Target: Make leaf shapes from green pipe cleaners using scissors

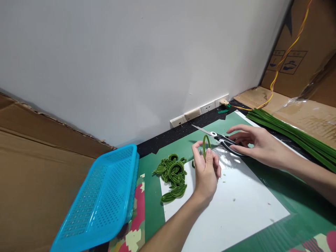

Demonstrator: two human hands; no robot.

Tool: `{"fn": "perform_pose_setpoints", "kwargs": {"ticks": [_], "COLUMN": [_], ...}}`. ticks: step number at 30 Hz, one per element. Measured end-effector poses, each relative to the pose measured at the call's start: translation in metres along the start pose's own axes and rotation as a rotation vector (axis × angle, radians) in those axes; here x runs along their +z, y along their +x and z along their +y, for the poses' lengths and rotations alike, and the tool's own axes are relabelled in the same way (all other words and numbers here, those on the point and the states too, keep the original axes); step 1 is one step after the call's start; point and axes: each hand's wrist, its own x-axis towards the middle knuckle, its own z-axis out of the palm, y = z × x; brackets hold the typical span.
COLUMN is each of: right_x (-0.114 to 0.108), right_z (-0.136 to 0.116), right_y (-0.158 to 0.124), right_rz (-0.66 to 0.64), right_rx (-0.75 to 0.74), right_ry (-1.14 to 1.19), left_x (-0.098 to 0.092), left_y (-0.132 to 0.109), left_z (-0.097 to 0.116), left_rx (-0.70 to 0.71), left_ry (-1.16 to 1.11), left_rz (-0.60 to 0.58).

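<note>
My left hand [206,171] pinches a green pipe cleaner [207,140] bent into a narrow upright loop, held above a white sheet [236,210]. To its right, my right hand [258,145] has its thumb and fingers at the handles of a pair of scissors [219,136] with black-and-white grips. The index finger is stretched out; the other fingers are partly hidden behind the handles. The blades point left, toward the wall. Left of my left hand lies a pile of green pipe-cleaner leaf shapes [173,171], partly on the white sheet.
A blue perforated basket [99,196] stands at the left. Long green pipe cleaners [291,136] lie in a bundle at the right. A socket strip [199,111] with a plugged-in yellow cable [274,78] runs along the wall. Cardboard [34,182] borders both sides.
</note>
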Motion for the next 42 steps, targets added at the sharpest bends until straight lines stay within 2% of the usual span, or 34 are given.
{"fn": "perform_pose_setpoints", "kwargs": {"ticks": [3, 6, 9, 13, 17, 25, 28, 32, 37, 42], "right_x": [0.0, 0.003, 0.006, 0.01, 0.011, 0.016, 0.022, 0.03, 0.04, 0.053], "right_z": [-0.005, -0.008, -0.006, -0.004, -0.005, -0.014, -0.014, -0.006, 0.008, 0.009], "right_y": [0.0, -0.001, -0.002, -0.002, -0.004, -0.01, -0.012, -0.017, -0.025, -0.034], "right_rz": [-0.075, -0.108, -0.041, 0.039, 0.098, 0.016, -0.012, -0.088, -0.206, -0.239], "right_rx": [0.036, 0.028, 0.001, -0.001, -0.09, -0.132, -0.124, -0.069, -0.025, -0.047], "right_ry": [0.208, 0.265, 0.253, 0.265, 0.309, 0.381, 0.386, 0.404, 0.532, 0.74], "left_x": [0.001, 0.001, 0.001, 0.001, 0.0, 0.002, 0.003, 0.002, -0.004, -0.013], "left_y": [0.0, 0.001, 0.001, 0.002, 0.002, 0.001, 0.004, 0.011, 0.012, 0.009], "left_z": [0.0, -0.002, -0.001, 0.005, 0.006, 0.006, 0.021, 0.062, 0.112, 0.129], "left_rx": [0.0, 0.025, 0.025, -0.026, -0.002, -0.066, -0.123, -0.105, 0.018, 0.188], "left_ry": [0.009, 0.041, 0.021, -0.033, -0.088, -0.134, -0.136, -0.12, -0.002, 0.147], "left_rz": [-0.013, 0.024, 0.067, 0.052, 0.056, 0.031, -0.007, -0.027, -0.065, -0.051]}}
